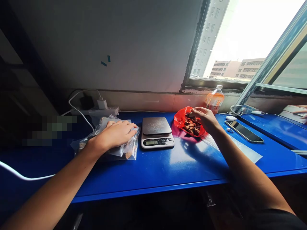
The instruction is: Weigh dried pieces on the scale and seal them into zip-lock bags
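My left hand (pixel 117 133) lies palm down on a pile of clear plastic bags (pixel 131 147), its fingers stretched out. Brownish pieces show through the plastic. At the mouth of a red plastic bag (pixel 179 118), my right hand (pixel 203 117) has its fingertips pinched together. Whether they grip a piece or the bag's rim is hard to make out. Dried reddish-brown chunks (pixel 192 126) fill the bag. Between my hands stands a digital kitchen scale (pixel 157 126), with specks on its metal plate and its display lit.
Behind the red bag stands an orange drink bottle (pixel 214 99). To the right lie a phone (pixel 244 131), a white earbud case (pixel 231 118) and a flat clear bag (pixel 247 150). A charger (pixel 102 103) and white cables run along the wall. Another person's hand (pixel 301 110) shows far right.
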`<state>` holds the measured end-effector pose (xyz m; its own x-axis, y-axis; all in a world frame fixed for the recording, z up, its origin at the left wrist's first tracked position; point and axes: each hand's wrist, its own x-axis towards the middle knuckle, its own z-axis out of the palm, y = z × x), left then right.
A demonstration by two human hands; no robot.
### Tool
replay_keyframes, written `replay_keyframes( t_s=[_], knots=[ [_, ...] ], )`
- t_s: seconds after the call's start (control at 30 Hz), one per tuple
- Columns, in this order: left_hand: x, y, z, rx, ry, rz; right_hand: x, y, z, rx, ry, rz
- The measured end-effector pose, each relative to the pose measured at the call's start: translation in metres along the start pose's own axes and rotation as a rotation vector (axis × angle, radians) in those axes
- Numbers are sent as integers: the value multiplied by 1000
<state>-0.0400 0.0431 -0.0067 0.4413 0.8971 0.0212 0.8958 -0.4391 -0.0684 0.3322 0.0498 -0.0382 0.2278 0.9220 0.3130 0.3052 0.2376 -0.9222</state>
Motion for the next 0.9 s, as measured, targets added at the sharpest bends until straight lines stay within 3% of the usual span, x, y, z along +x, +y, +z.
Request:
replay_keyframes(
  t_s=[0.23, 0.47, 0.57, 0.73, 0.9],
  knots=[
    [-2, 2, 0, 17, -29, 7, -4, -7, 6, 123, -92, 5],
    [-3, 2, -1, 16, -46, 7, -12, -13, 17, 66, -143, -36],
    [-1, 2, 1, 4, -35, 8, -20, -24, 36, 34, -212, -57],
    [1, 0, 4, -2, -23, 10, -24, -44, 82, 3, -444, -107],
    [0, 0, 4, 12, -29, 8, -16, -38, 112, 34, -486, -18]
  ],
)
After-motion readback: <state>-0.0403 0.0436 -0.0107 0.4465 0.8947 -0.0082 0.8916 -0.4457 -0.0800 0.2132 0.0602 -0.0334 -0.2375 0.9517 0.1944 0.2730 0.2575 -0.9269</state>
